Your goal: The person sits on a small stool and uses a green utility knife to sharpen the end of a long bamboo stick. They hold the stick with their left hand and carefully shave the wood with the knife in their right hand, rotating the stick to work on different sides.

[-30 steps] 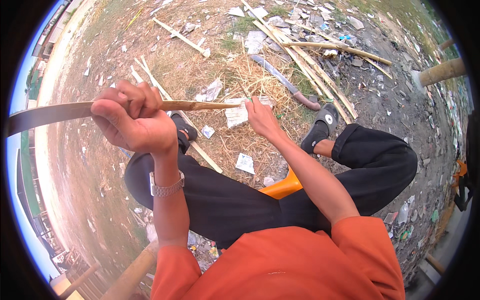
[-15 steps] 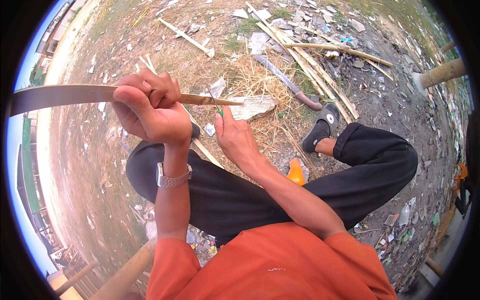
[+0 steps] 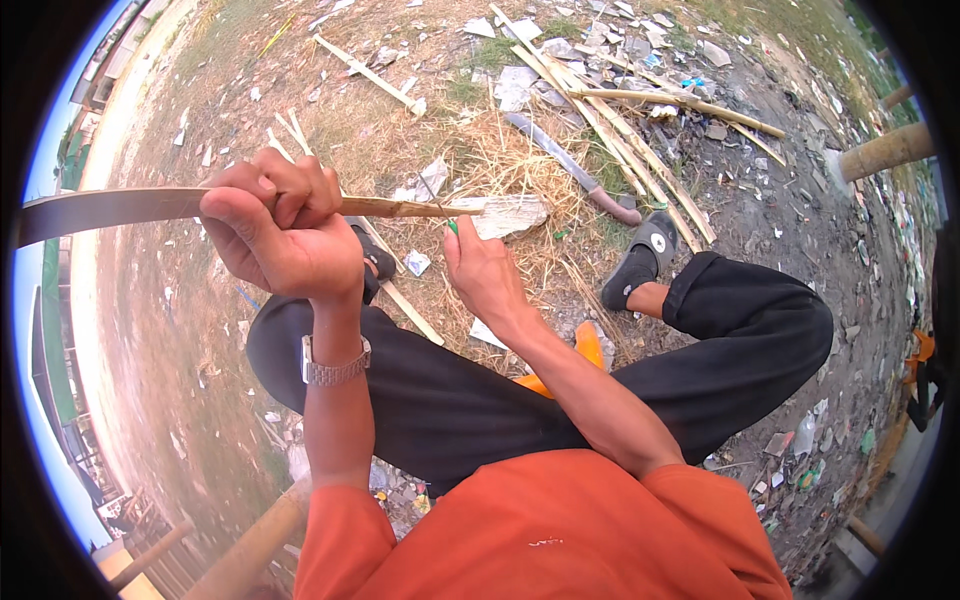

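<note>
Bamboo strip (image 3: 110, 212) is clenched in my left grip (image 3: 285, 225), fingers curled round it; it runs from the left edge of view through my fist to a tapered end, seen over a pale flat slab (image 3: 515, 217) on the ground; my right grip (image 3: 487, 275) is closed on a thin green-handled blade (image 3: 432, 190), which crosses the strip near that end (whether it bites in, I cannot tell); a metal-banded watch (image 3: 338, 371) circles my left wrist; farther out, a machete (image 3: 565, 160) lies beside scattered straw (image 3: 500, 160), its handle near my right shoe (image 3: 645, 255); long pale slats (image 3: 650, 165) stretch just beyond it.
</note>
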A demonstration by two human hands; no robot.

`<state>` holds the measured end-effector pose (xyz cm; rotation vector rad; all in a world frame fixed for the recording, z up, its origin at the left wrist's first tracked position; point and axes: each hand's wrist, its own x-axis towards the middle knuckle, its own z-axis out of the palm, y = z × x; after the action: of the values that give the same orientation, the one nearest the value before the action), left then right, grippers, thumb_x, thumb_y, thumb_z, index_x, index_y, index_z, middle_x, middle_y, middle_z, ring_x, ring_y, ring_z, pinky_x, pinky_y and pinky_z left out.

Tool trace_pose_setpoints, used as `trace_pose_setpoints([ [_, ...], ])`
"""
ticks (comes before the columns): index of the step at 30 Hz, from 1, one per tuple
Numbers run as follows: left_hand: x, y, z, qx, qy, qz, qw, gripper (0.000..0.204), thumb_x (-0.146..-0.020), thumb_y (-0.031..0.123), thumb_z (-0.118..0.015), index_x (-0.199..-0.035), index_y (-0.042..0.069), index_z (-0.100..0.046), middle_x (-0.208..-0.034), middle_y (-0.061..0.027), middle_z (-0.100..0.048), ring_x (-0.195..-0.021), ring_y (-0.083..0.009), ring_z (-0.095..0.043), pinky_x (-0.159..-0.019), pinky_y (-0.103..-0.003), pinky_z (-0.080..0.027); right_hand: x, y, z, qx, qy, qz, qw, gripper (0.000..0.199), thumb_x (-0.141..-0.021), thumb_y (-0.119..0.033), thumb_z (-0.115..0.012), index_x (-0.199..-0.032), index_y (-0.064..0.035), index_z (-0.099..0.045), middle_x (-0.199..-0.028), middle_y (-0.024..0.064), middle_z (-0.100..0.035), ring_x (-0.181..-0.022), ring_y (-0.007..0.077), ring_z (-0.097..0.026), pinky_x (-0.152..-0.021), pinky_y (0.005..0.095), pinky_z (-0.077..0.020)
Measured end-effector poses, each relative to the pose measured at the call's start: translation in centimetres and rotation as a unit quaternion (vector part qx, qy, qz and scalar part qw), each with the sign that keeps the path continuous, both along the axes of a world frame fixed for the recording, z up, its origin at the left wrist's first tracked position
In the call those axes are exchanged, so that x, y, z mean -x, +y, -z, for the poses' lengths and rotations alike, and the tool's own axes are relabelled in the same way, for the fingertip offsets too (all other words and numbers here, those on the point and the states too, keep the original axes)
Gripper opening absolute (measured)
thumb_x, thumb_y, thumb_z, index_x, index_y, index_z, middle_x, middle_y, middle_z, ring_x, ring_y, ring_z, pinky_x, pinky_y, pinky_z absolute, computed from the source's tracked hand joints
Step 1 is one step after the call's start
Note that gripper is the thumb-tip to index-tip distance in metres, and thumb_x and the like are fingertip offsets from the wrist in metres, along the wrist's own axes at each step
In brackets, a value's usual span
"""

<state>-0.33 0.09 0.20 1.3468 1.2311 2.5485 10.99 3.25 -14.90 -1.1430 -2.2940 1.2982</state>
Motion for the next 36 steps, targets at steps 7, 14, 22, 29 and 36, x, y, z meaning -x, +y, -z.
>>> trace_pose_setpoints([
  [7,0.2,0.3,0.1,-0.004,-0.007,0.007,1.000,0.038,-0.099,0.041,-0.040,-0.079,0.009,-0.036,-0.054,0.0024,-0.027,-0.044,-0.0035,-0.015,-0.039,-0.020,-0.013,0.6,0.2,-1.2,-0.013,-0.008,-0.023,1.000,0.025,-0.096,-0.026,-0.039,-0.095,-0.0013,-0.044,-0.065,0.0276,-0.059,-0.067,0.0465,-0.061,-0.064,0.0552,-0.0490],
  [14,-0.1,0.3,-0.1,-0.009,-0.025,-0.008,1.000,0.038,-0.098,0.041,-0.041,-0.075,0.012,-0.034,-0.056,0.0040,-0.024,-0.043,-0.0039,-0.016,-0.039,-0.021,-0.012,0.5,0.6,1.0,-0.033,-0.018,-0.025,0.999,0.026,-0.097,-0.028,-0.039,-0.096,-0.0021,-0.045,-0.067,0.0280,-0.060,-0.068,0.0474,-0.061,-0.063,0.0557,-0.0490],
  [22,-0.1,0.1,0.2,-0.005,-0.027,0.012,1.000,0.038,-0.098,0.042,-0.041,-0.080,0.009,-0.038,-0.055,0.0032,-0.027,-0.045,-0.0034,-0.015,-0.040,-0.021,-0.013,1.1,1.4,2.2,-0.025,-0.007,-0.026,0.999,0.030,-0.097,-0.031,-0.038,-0.096,-0.0023,-0.044,-0.069,0.0281,-0.060,-0.071,0.0471,-0.061,-0.066,0.0557,-0.0492],
  [29,1.3,0.5,-0.1,-0.026,-0.035,-0.038,0.998,0.039,-0.098,0.039,-0.043,-0.073,0.011,-0.033,-0.056,0.0039,-0.024,-0.043,-0.0039,-0.015,-0.039,-0.022,-0.011,2.5,1.4,2.2,-0.038,-0.039,-0.038,0.998,0.030,-0.097,-0.031,-0.038,-0.101,-0.0024,-0.044,-0.076,0.0298,-0.060,-0.075,0.0474,-0.061,-0.067,0.0547,-0.0501],
  [36,1.5,0.4,-0.5,-0.019,-0.051,-0.039,0.998,0.040,-0.097,0.042,-0.045,-0.072,0.013,-0.032,-0.056,0.0044,-0.024,-0.043,-0.0040,-0.015,-0.038,-0.022,-0.011,2.4,2.1,5.6,-0.045,-0.059,-0.012,0.997,0.032,-0.097,-0.032,-0.039,-0.102,-0.0017,-0.047,-0.077,0.0312,-0.060,-0.077,0.0486,-0.060,-0.071,0.0563,-0.0483],
])
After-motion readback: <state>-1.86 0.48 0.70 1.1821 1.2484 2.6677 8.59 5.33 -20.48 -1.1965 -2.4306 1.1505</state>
